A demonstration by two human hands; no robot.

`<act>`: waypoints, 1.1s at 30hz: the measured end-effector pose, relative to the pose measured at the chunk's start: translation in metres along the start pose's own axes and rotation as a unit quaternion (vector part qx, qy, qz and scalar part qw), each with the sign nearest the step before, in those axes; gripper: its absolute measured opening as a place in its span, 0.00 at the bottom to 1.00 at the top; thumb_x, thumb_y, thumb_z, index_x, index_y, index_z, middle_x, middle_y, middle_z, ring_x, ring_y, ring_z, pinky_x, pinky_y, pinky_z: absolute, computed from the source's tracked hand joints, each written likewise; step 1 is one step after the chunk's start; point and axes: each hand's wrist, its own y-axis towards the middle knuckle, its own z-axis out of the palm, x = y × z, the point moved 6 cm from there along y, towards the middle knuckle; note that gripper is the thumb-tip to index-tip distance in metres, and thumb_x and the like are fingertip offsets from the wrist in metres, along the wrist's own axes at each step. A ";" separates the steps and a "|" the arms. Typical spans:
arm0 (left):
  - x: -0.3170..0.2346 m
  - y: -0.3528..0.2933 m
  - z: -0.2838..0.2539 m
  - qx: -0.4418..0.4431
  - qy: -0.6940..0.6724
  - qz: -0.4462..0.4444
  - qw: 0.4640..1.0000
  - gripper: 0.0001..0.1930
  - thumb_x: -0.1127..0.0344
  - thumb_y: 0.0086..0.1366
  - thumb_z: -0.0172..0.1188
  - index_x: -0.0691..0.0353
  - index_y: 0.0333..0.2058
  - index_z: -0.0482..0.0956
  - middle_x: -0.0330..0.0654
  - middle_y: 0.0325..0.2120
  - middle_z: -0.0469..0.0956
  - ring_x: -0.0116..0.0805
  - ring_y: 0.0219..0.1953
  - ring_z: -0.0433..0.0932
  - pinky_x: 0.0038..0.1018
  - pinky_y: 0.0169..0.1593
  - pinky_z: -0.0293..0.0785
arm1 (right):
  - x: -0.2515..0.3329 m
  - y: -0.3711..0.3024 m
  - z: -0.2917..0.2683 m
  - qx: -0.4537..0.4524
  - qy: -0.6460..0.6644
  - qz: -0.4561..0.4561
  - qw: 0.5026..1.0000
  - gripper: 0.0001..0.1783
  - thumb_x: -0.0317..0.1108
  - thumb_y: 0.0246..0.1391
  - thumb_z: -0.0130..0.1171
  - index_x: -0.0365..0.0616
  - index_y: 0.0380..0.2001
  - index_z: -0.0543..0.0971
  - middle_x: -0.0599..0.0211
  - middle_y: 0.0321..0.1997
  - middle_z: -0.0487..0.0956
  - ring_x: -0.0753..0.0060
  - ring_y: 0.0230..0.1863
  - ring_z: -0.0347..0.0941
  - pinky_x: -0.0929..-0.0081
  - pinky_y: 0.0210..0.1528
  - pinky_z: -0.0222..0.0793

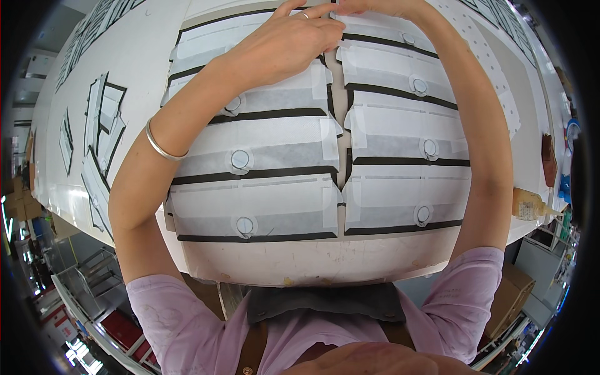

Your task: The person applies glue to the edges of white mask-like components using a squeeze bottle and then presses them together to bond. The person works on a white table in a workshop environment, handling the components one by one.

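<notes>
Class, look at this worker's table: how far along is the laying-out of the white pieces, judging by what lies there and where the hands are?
Done, it seems: two columns of white pieces with black strips lie overlapped on the table. In hand: the left hand and right hand meet at the far end of the columns, on the top piece. Apparently left: loose pieces lie beside the left forearm.

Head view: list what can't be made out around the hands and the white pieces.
- Right hand: cut off by the top edge.
- Top white pieces: partly covered by the left hand.
- Left-hand fingers: their grip is hidden.
- Small bottle at the table's right edge: too small.
</notes>
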 end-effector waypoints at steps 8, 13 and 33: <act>-0.005 -0.001 0.001 -0.036 0.051 -0.021 0.998 0.08 0.69 0.75 0.50 0.66 0.40 0.76 0.45 0.58 0.79 0.46 0.72 0.63 0.48 0.75 0.52 | 0.024 -0.030 -0.004 -0.091 -0.212 -0.132 0.964 0.09 0.29 0.51 0.69 0.40 0.36 0.84 0.59 0.31 0.83 0.64 0.32 0.80 0.68 0.37 0.75; -0.004 -0.002 -0.001 -0.030 0.030 -0.025 0.999 0.10 0.68 0.76 0.48 0.66 0.37 0.75 0.46 0.59 0.79 0.46 0.72 0.62 0.47 0.75 0.50 | 0.044 -0.056 0.016 -0.086 -0.318 -0.172 0.928 0.09 0.28 0.56 0.61 0.44 0.40 0.86 0.55 0.39 0.84 0.52 0.42 0.82 0.62 0.42 0.77; 0.008 -0.029 -0.053 -0.180 -0.013 -0.067 0.981 0.12 0.64 0.76 0.51 0.65 0.45 0.81 0.46 0.49 0.82 0.40 0.61 0.74 0.38 0.63 0.67 | 0.038 -0.060 0.010 -0.135 -0.211 -0.083 0.965 0.12 0.30 0.59 0.62 0.41 0.45 0.84 0.56 0.38 0.86 0.62 0.40 0.82 0.68 0.44 0.77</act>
